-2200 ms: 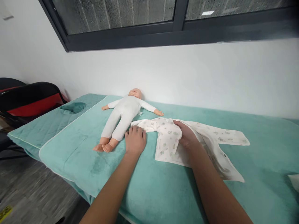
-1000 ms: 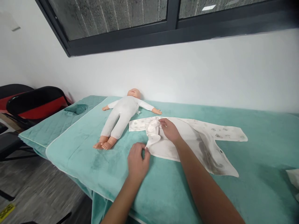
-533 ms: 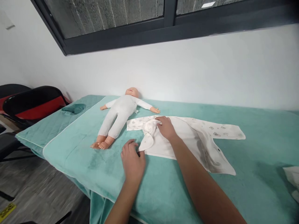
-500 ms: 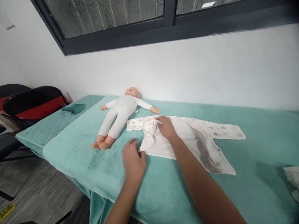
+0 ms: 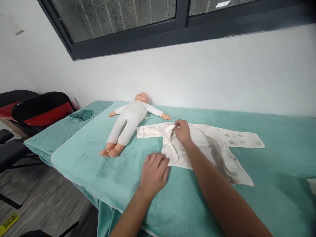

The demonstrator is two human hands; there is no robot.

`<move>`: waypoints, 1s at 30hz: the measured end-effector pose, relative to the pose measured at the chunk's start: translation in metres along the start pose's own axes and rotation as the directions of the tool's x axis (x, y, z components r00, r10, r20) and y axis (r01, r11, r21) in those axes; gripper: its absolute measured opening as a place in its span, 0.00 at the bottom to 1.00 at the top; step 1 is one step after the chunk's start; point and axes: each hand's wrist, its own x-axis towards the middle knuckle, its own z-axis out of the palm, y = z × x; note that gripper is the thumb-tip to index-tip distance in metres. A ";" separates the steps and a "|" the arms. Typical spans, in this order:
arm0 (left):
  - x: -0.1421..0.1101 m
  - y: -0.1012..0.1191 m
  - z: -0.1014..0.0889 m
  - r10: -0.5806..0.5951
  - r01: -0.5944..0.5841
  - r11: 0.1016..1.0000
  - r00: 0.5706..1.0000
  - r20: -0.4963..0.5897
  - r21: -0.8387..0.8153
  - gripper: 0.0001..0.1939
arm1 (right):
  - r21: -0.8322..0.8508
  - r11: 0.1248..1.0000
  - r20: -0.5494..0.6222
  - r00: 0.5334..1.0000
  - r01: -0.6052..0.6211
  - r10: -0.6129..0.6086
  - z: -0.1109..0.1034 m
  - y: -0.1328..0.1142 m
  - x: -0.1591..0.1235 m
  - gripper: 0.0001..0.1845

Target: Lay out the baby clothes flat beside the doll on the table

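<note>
A white baby garment (image 5: 212, 144) with a small print lies spread on the teal table cover (image 5: 103, 164), sleeves out to both sides. My right hand (image 5: 182, 132) pinches its front flap near the neckline. Fingers of my left hand (image 5: 154, 173) curl round the lower edge of the same flap. A baby doll (image 5: 128, 121) in a white body suit lies on its back to the left, one arm almost touching the garment's left sleeve.
The wall and a dark-framed window stand right behind the table. Black and red chairs (image 5: 37, 110) crowd the left end. A dark teal cloth (image 5: 82, 115) lies on the cover's far left. Something white (image 5: 311, 184) shows at the right edge.
The bunched front flap has been drawn to the right and straightened. My left hand has shifted right to the flap's lower edge; my right hand has moved up to the neckline.
</note>
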 end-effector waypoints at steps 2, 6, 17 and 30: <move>-0.001 0.000 0.000 0.073 -0.073 0.997 0.997 0.009 -0.004 0.13 | 0.000 0.999 -0.058 0.998 -0.036 0.036 -0.005 0.002 0.001 0.11; -0.003 -0.001 0.002 0.086 -0.086 0.996 0.995 0.057 0.008 0.15 | -0.004 0.998 -0.100 0.993 -0.062 0.062 -0.014 0.005 0.001 0.14; 0.012 0.015 0.009 0.137 -0.168 0.973 0.972 0.189 0.161 0.22 | 0.050 0.996 0.103 0.991 0.080 -0.085 -0.026 0.003 0.000 0.20; 0.010 0.019 0.009 -0.618 0.569 0.761 0.782 -0.080 -0.312 0.11 | 0.341 0.934 0.233 0.972 -0.104 0.023 -0.037 -0.006 0.000 0.15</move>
